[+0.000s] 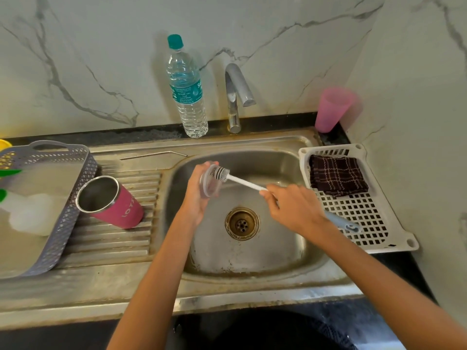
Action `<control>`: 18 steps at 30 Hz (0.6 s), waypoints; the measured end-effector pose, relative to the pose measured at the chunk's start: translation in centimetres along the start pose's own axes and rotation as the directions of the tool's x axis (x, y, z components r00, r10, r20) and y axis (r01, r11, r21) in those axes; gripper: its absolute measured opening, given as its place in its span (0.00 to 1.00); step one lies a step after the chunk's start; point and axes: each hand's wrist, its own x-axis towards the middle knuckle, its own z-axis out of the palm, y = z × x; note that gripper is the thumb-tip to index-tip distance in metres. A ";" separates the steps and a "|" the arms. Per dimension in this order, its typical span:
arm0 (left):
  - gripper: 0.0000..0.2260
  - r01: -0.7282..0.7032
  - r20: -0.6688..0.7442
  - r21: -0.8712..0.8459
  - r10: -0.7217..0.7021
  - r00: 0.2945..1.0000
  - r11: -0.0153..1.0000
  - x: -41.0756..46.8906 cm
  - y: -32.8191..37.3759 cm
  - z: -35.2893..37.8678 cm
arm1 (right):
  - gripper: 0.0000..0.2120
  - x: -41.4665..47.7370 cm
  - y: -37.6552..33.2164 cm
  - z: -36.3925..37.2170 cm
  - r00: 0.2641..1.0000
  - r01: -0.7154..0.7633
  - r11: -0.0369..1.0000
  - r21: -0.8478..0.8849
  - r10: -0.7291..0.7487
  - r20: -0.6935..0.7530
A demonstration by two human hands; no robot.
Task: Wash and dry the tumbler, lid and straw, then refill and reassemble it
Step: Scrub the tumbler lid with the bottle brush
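Clear plastic lid [209, 184] sits gripped in my left hand [195, 195] over the sink [252, 256], my right hand [293, 208] clutching the brush [242, 181], bristles against it; the pink tumbler [113, 202] lies tipped left of both hands.

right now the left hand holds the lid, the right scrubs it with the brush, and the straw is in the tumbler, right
No. The head view shows the straw lying on the sink ledge, outside the tumbler. The left hand holds the lid and the right hand scrubs it with the brush.
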 end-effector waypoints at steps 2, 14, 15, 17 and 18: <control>0.13 -0.035 0.020 -0.086 0.037 0.999 0.996 0.0 0.8 0.3 | 0.18 -0.3 -0.3 0.9 0.999 -0.032 0.997 0.076 0.029 0.033; 0.18 -0.100 0.044 -0.090 0.105 0.994 0.991 -0.4 2.7 0.7 | 0.19 -0.5 -1.0 1.1 0.997 -0.072 0.975 0.209 0.067 0.030; 0.17 -0.110 0.023 -0.103 0.113 0.993 0.989 -0.4 3.2 0.7 | 0.20 -0.9 -1.6 1.4 0.998 -0.057 0.970 0.238 0.048 0.041; 0.15 -0.112 -0.023 -0.099 0.111 0.994 0.989 -0.4 3.8 0.5 | 0.19 -1.7 -2.7 1.7 0.999 -0.009 0.967 0.255 -0.004 0.052; 0.16 -0.104 -0.044 -0.079 0.100 0.994 0.991 -0.4 3.7 0.4 | 0.19 -1.9 -3.0 1.5 0.999 0.010 0.969 0.247 -0.023 0.049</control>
